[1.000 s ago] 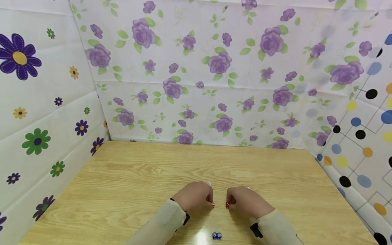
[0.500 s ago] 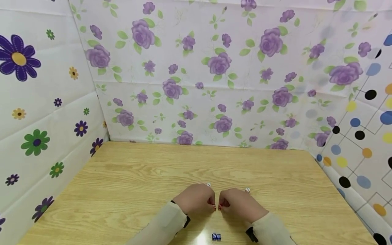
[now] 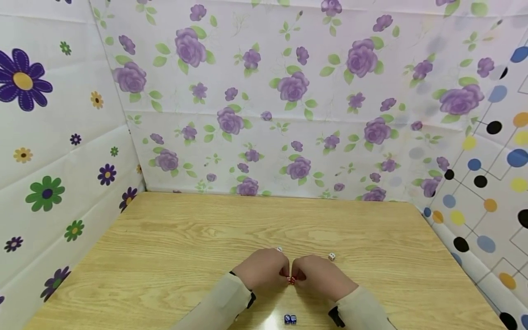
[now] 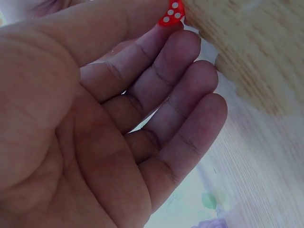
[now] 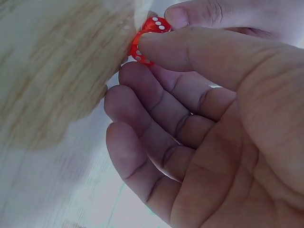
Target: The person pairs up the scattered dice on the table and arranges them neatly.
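Note:
Two small red dice with white dots meet between the hands at the middle of the table. My left hand (image 3: 264,269) pinches one red die (image 4: 172,14) between thumb and index finger. With thumb and fingertips, my right hand (image 3: 322,275) pinches the other red die (image 5: 138,50). In the right wrist view the two dice look side by side, with the left hand's die (image 5: 156,23) just behind. The other fingers of both hands curve loosely beneath, close to the tabletop.
Two blue dice (image 3: 290,319) sit side by side nearer the front of the wooden table (image 3: 185,229). One white die (image 3: 332,256) lies beyond the right hand. Another white die (image 3: 279,249) is partly hidden behind the left hand. Patterned cloths (image 3: 247,91) surround the table.
My right hand has moved left with its red die, closing the gap to the left hand's die. The left hand has shifted only slightly. The white die beyond the right hand has come into view.

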Motion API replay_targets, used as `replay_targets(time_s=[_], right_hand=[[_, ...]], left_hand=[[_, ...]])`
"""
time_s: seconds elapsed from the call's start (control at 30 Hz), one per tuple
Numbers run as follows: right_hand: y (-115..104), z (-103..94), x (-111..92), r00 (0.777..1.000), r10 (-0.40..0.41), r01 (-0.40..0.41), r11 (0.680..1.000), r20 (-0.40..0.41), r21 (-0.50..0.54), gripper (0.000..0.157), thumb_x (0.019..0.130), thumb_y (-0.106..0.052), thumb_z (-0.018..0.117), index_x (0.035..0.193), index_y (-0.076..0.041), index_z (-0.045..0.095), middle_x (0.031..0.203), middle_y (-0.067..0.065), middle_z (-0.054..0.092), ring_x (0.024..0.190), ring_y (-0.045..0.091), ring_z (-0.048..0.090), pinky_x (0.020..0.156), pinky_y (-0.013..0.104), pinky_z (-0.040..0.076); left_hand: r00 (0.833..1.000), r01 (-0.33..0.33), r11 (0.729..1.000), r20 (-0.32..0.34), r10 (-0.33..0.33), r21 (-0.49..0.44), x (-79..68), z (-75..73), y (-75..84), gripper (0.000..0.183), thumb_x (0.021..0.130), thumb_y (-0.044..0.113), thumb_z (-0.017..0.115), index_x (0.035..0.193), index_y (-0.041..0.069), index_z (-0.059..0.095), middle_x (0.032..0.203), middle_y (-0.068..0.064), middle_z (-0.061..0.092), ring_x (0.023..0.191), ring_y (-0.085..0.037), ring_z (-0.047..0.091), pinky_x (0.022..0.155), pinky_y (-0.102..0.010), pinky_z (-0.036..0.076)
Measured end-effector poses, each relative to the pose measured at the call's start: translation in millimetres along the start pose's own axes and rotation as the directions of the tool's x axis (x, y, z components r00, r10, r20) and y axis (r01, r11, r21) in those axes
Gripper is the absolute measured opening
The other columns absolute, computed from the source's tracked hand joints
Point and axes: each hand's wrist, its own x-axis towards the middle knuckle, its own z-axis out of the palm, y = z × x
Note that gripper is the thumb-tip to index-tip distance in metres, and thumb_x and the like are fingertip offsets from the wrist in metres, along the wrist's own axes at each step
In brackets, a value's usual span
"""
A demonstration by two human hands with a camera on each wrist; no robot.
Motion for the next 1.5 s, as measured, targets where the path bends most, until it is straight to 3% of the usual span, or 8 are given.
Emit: replay_targets(time_s=[0.27, 0.5, 0.7, 0.9, 1.0, 1.17, 1.3, 1.5], right_hand=[[-1.6, 1.9, 1.1, 1.0, -0.009, 0.008, 1.0, -0.015, -0.028, 0.017, 0.09, -0.006, 0.077, 0.08, -0.018, 0.069, 0.076, -0.012, 0.062, 0.065, 0.003, 0.045, 0.062, 0.024, 0.041], [-1.5, 1.8, 0.3, 1.0, -0.008, 0.008, 1.0, -0.006, -0.028, 0.014, 0.087, -0.007, 0.079, 0.082, -0.016, 0.071, 0.075, -0.012, 0.061, 0.065, 0.002, 0.045, 0.061, 0.024, 0.041], [-0.9, 3.0, 0.2, 1.0, -0.009, 0.009, 0.999, -0.011, -0.036, 0.015, 0.086, -0.007, 0.08, 0.081, -0.016, 0.07, 0.074, -0.012, 0.06, 0.065, 0.002, 0.045, 0.061, 0.023, 0.042], [-0.2, 2.5, -0.2, 1.0, 0.0, 0.0, 1.0, 0.009, -0.009, 0.014, 0.087, -0.007, 0.08, 0.083, -0.017, 0.071, 0.076, -0.014, 0.061, 0.066, 0.002, 0.047, 0.061, 0.024, 0.043], [-0.7, 1.6, -0.6, 1.0, 0.005, -0.006, 1.0, 0.019, 0.007, 0.013, 0.087, -0.007, 0.081, 0.084, -0.016, 0.072, 0.076, -0.014, 0.062, 0.066, 0.001, 0.049, 0.062, 0.024, 0.044], [0.2, -3.3, -1.9, 0.999, 0.023, -0.026, 0.998, 0.042, 0.049, 0.01, 0.088, -0.007, 0.08, 0.09, -0.014, 0.073, 0.08, -0.012, 0.065, 0.069, 0.001, 0.052, 0.064, 0.025, 0.047], [7.9, -19.8, -5.3, 0.998, 0.07, -0.07, 0.996, -0.001, 0.058, 0.012, 0.09, -0.005, 0.075, 0.101, -0.01, 0.073, 0.085, -0.008, 0.065, 0.073, 0.006, 0.055, 0.067, 0.03, 0.049], [36.1, -50.4, -19.3, 0.962, 0.251, -0.25, 0.968, -0.11, 0.018, 0.017, 0.092, -0.009, 0.074, 0.108, -0.007, 0.071, 0.087, -0.003, 0.063, 0.077, 0.012, 0.056, 0.068, 0.036, 0.05]], left_hand=[[1.0, -0.019, 1.0, -0.024, 0.02, 0.011, -1.5, -1.8, 0.2, 0.015, 0.09, 0.022, 0.08, 0.076, 0.024, 0.074, 0.075, 0.018, 0.062, 0.071, 0.003, 0.053, 0.091, -0.02, 0.05], [1.0, 0.013, 0.999, 0.006, -0.012, -0.051, -2.9, -2.6, 0.5, 0.011, 0.09, 0.021, 0.079, 0.079, 0.023, 0.077, 0.076, 0.018, 0.064, 0.071, 0.004, 0.057, 0.092, -0.021, 0.052], [1.0, 0.002, 0.998, 0.012, -0.001, -0.065, -2.6, -2.4, 0.0, 0.021, 0.091, 0.017, 0.077, 0.072, 0.024, 0.071, 0.069, 0.018, 0.058, 0.064, 0.002, 0.047, 0.096, -0.02, 0.048], [1.0, -0.002, 0.997, 0.02, 0.003, -0.077, -1.3, -0.9, -0.1, 0.029, 0.091, 0.018, 0.078, 0.066, 0.024, 0.066, 0.061, 0.017, 0.051, 0.057, -0.002, 0.038, 0.083, -0.017, 0.044], [1.0, 0.006, 0.997, 0.02, -0.005, -0.08, -0.9, -0.4, -0.9, 0.024, 0.09, 0.02, 0.079, 0.068, 0.024, 0.07, 0.064, 0.019, 0.054, 0.058, 0.001, 0.042, 0.084, -0.017, 0.047], [0.998, 0.052, 0.987, 0.04, -0.046, -0.154, -5.4, -7.5, -6.9, 0.014, 0.09, 0.021, 0.078, 0.076, 0.023, 0.076, 0.07, 0.017, 0.062, 0.061, 0.001, 0.052, 0.067, -0.021, 0.05], [0.997, 0.07, 0.979, -0.017, -0.075, -0.192, -9.2, -19.3, -16.0, 0.004, 0.095, 0.02, 0.073, 0.092, 0.018, 0.076, 0.082, 0.013, 0.065, 0.07, -0.002, 0.055, 0.069, -0.024, 0.051], [0.982, 0.091, 0.985, -0.15, -0.112, -0.144, -12.8, -30.8, -25.9, 0.021, 0.097, 0.021, 0.073, 0.116, 0.012, 0.069, 0.1, 0.001, 0.064, 0.085, -0.01, 0.059, 0.075, -0.028, 0.053]])
